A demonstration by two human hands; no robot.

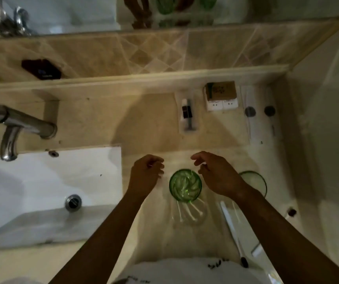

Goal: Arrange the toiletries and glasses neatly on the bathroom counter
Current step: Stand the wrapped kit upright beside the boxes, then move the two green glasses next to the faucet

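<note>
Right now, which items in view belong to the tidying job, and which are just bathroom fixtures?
Job items:
green glass
second green glass
cotton swab packet
toothbrush kit
small boxes
wrapped packets

Just there:
faucet
sink
drain
mirror

Polished beige stone worktop (95, 119), glossy white ceramic sink (31, 181), shiny brushed-metal tap (27, 124), clear green ribbed glass (185, 185), brown cardboard box (221, 90), crinkled transparent plastic wrappers (189, 214).

A dim beige marble counter (95, 119) held a white rectangular sink (31, 181); behind the sink's chrome tap (21, 124) rose a beige tiled wall (144, 52).
</note>
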